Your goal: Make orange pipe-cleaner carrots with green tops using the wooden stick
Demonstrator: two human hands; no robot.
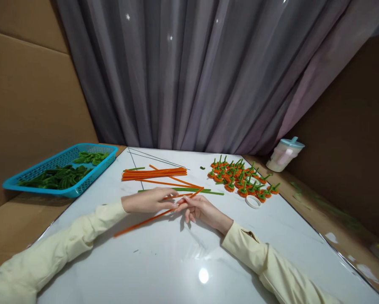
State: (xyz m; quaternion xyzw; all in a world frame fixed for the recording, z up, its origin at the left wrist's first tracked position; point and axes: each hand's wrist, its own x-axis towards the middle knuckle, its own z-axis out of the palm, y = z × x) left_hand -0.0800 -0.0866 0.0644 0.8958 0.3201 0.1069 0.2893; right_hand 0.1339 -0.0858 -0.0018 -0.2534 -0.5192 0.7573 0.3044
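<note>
Right hand (207, 211): thumb and finger pinching a fuzzy orange stem (145, 221), mid-table, loose end slanting near left. Left hand (145, 200) at the same spot; cannot tell whether its fingers close. Just beyond, green stems (213, 193), then an orange bundle (154, 173). Far right, orange-and-green pieces (229, 186). Far left, blue basket (97, 172).

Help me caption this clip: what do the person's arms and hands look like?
Loose, creased, pale yellow sleeves reach both wrists; the right one has a slit near its end. No markings show. The grip is bare-handed: left hand and right hand wear no gloves.
</note>
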